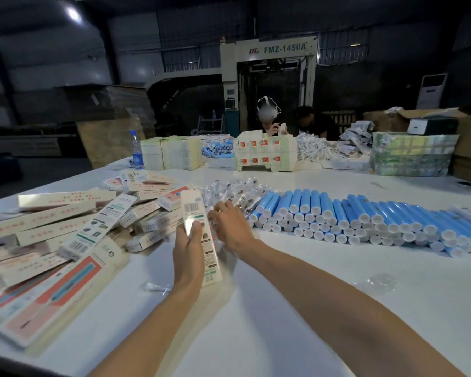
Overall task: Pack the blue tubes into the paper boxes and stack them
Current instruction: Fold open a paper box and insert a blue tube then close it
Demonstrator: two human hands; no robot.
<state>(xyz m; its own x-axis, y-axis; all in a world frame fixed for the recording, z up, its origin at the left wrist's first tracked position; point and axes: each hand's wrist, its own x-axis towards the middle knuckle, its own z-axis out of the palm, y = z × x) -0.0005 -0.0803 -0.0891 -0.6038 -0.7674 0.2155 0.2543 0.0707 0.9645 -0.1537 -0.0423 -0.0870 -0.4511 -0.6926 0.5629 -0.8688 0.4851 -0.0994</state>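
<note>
Two hands work near the middle of the white worktop (283, 284). The left hand (188, 250) grips one long paper box (194, 209) by its near half, fingers wrapped round the narrow body, with the far end raised and pointing toward the far edge; this hold likely keeps the box steady and clear of the surface for loading or closing. Whether either end flap is open cannot be determined. The right hand (230, 227) sits just beside the box, fingers bent over the near edge of a heap of clear plastic packets (237, 190); whether it has hold of a packet cannot be told. The blue tubes (365, 216) lie on their sides in a layered bank along the right side of the worktop, well within reach of the right hand, probably so that each can be drawn off by its cap end. Each tube has a matt blue body and a round white cap, and all caps face the near edge. No tube is in either hand. A loose pile of finished boxes (74, 227) covers the left side; it is not yet stacked. The boxes are white with barcodes, green bands and salmon panels. Stacks of flat carton blanks (172, 152) and a water bottle (137, 151) stand at the far edge.
</note>
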